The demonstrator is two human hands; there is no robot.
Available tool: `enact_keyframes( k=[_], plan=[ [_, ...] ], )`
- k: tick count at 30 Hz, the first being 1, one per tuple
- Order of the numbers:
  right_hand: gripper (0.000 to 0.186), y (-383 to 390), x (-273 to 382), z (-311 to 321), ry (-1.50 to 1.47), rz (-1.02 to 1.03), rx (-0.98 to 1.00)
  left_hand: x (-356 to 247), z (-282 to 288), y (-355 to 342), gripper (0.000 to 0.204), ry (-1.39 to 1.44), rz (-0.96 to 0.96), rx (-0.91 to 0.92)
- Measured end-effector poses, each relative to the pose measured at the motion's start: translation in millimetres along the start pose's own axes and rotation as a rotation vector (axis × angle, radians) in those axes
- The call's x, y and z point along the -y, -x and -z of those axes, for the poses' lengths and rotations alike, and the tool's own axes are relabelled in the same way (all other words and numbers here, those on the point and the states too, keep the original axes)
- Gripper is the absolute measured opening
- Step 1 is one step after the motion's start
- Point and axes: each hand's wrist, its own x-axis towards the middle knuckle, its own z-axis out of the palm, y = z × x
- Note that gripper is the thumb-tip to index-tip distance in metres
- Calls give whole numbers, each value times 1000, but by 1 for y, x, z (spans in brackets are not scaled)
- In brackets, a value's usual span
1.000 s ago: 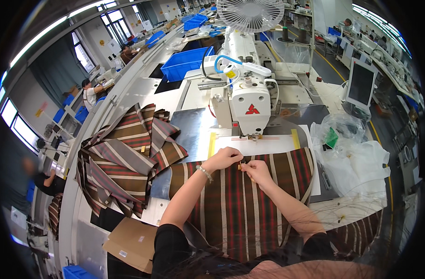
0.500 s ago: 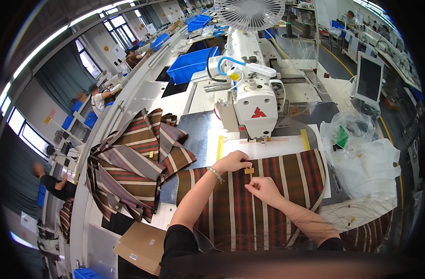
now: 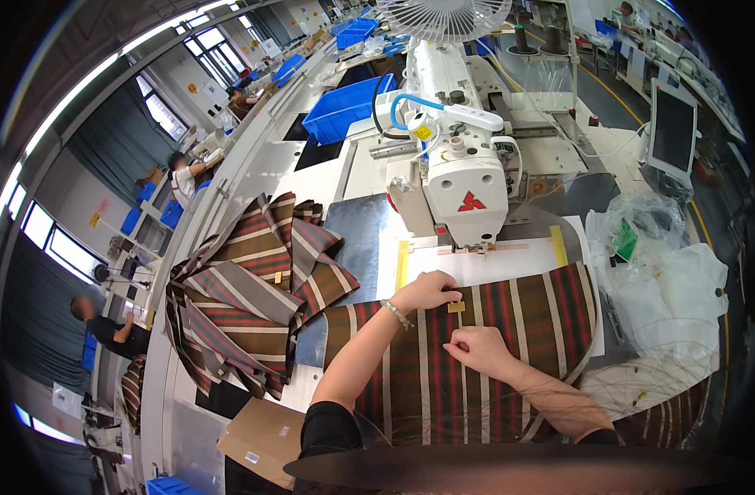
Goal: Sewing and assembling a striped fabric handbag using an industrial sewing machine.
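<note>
A brown, red and cream striped fabric piece [image 3: 443, 379] lies flat in front of me, its right end rounded. A small tan label [image 3: 456, 307] sits on it near the far edge. My left hand [image 3: 427, 290] rests over that edge, fingers closed together, with the thumb side beside the label. Closer to me, my right hand [image 3: 481, 351] is closed in a pinch just above or on the fabric. Whatever either hand may hold is too small or hidden to make out. Past the fabric stands a white sewing machine [image 3: 467, 194], its head over a white sheet [image 3: 443, 266].
At left lies a heap of striped fabric pieces [image 3: 254, 305], with a cardboard piece [image 3: 262, 437] below. Clear plastic bags [image 3: 658, 280] lie at right, under a screen [image 3: 673, 128]. A blue bin [image 3: 344, 111] and a fan [image 3: 448, 16] are farther back. Other people work at far left.
The whole view has shifted slightly, moving the scene right and down. My right hand has drawn a little toward me, away from the label. My left hand stays beside it.
</note>
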Motion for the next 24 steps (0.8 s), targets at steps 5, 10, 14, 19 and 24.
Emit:
enact_keyframes(
  k=[5,10,14,19,24],
  plan=[
    [22,1,-2,-3,-11,20,-15,0,-1,0,26,11,7,7],
    [21,1,-1,-2,-12,33,-16,0,-1,0,26,3,15,20],
    [21,1,1,-1,0,21,-3,2,-1,-1,25,19,-14,18],
    [20,1,-3,-4,5,45,-6,-1,1,1,25,-3,6,35],
    [19,1,-5,-5,26,60,-9,-4,2,2,26,1,-2,23]
  ],
)
